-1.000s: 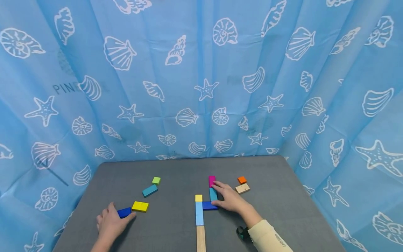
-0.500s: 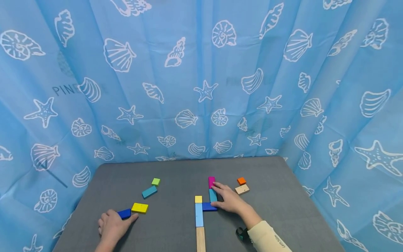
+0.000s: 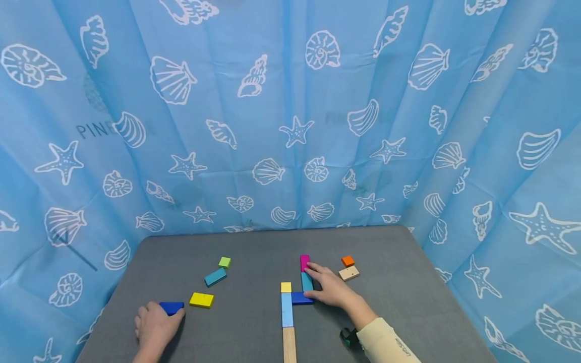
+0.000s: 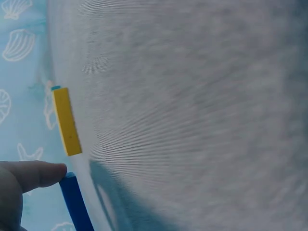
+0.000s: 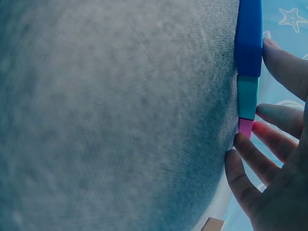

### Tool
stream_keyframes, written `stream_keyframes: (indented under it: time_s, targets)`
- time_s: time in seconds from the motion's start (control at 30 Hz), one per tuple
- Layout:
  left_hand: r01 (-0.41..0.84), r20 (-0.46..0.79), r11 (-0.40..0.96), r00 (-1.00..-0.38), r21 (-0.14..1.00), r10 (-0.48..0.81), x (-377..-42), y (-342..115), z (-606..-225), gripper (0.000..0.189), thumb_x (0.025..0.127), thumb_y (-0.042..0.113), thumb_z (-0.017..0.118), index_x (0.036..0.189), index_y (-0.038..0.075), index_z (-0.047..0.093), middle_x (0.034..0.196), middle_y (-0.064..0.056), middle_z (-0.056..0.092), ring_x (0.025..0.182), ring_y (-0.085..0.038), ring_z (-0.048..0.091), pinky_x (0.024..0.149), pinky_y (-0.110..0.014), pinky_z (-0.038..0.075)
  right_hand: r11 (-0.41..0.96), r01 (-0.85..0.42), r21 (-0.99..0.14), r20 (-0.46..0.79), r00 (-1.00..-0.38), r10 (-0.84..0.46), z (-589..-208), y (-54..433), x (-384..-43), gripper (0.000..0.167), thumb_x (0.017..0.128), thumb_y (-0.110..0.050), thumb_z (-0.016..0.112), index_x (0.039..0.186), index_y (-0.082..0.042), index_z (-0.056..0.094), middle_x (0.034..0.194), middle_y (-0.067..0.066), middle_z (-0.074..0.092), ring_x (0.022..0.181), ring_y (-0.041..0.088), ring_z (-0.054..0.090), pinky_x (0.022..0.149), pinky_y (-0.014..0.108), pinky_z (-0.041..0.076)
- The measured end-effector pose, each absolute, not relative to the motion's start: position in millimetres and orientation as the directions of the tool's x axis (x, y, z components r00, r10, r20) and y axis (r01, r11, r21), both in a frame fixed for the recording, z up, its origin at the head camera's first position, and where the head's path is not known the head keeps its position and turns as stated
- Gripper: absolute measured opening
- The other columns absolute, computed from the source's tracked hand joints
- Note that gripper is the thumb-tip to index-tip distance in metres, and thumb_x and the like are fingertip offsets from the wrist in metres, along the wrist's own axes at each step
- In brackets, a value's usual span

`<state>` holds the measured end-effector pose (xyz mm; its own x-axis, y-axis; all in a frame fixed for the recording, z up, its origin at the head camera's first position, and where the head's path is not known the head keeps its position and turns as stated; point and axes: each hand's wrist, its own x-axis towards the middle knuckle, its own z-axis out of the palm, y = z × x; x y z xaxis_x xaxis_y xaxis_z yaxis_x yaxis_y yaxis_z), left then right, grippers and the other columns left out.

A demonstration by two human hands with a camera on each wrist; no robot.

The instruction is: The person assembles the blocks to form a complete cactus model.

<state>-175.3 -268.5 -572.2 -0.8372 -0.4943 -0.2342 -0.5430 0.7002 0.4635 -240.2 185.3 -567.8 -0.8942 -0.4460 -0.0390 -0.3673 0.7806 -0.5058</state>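
Observation:
My left hand [image 3: 156, 325] grips a dark blue wooden block [image 3: 171, 308] at the table's left. In the left wrist view the thumb [image 4: 41, 173] touches the near end of that block. My right hand [image 3: 333, 287] lies over a joined run of blocks with its fingers spread: a second dark blue block [image 3: 298, 298], a teal block [image 3: 307, 280] and a magenta block [image 3: 304, 261]. Its thumb is at the dark blue one, and its fingertips touch the teal and magenta ones in the right wrist view. Left of them a small yellow block [image 3: 286, 287] tops a light blue block [image 3: 287, 310].
Below the light blue block runs a long plain wood block [image 3: 289, 345]. Loose on the left lie a yellow block [image 3: 201, 300], a teal block [image 3: 215, 277] and a green block [image 3: 224, 262]. An orange block [image 3: 347, 261] and a natural wood block [image 3: 348, 273] lie beyond the right hand.
My left hand has shifted left with the dark blue block, which has turned slightly and come away from the yellow block. The right hand stays in place.

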Motion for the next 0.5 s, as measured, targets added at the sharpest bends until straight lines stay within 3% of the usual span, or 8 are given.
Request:
stream_keyframes:
  time_s: [0.5]
  targets:
    - [-0.303, -0.001, 0.699, -0.918, 0.648, -0.397, -183, -255, -544, 0.078, 0.086, 0.024, 0.075, 0.14, -0.017, 0.036, 0.136, -0.04, 0.035, 0.122, -0.054, 0.032, 0.104, -0.07, 0.032, 0.776, -0.368, -0.512, -0.04, -0.892, -0.45, -569, 186, -241, 0.071, 0.092, -0.041, 0.073, 0.15, -0.009, 0.049, 0.16, 0.012, 0.038, 0.144, 0.039, 0.038, 0.112, 0.059, 0.037]
